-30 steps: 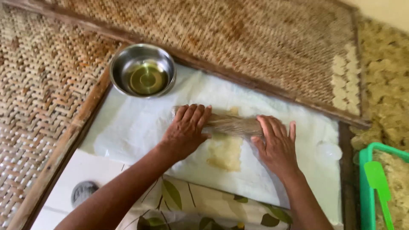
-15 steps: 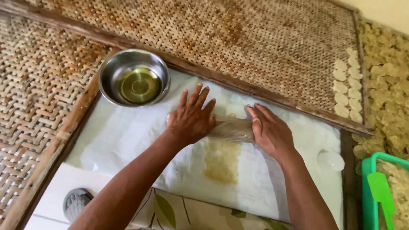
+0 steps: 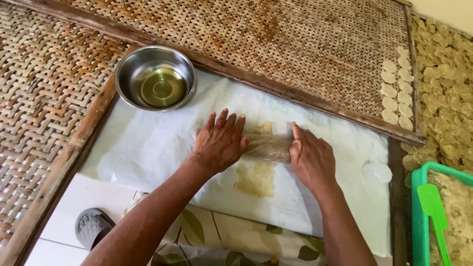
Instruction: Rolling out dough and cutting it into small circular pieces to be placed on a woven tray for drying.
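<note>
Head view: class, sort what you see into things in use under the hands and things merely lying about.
In use: left hand; right hand; clear cylindrical roller; flattened pale dough patch; white cloth sheet.
Lying about: steel bowl of oil; grey sandal; green plastic spatula.

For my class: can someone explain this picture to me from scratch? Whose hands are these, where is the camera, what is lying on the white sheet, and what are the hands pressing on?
There is no machine here. A person wears a camera on the head, so the one view looks down along their own bare arms.

Both palms lie flat on a clear, bottle-like roller, which lies crosswise on a white sheet. The left hand covers its left end, the right hand its right end. Neither has a closed grip; the fingers are stretched out.

Under and just in front of the roller is a thin, pale yellow flattened patch, probably dough.

At the sheet's far left corner stands a steel bowl with yellowish liquid. Woven bamboo mats surround the sheet; small pale discs lie in rows at the right. A green basket with a green spatula sits at the right edge.
</note>
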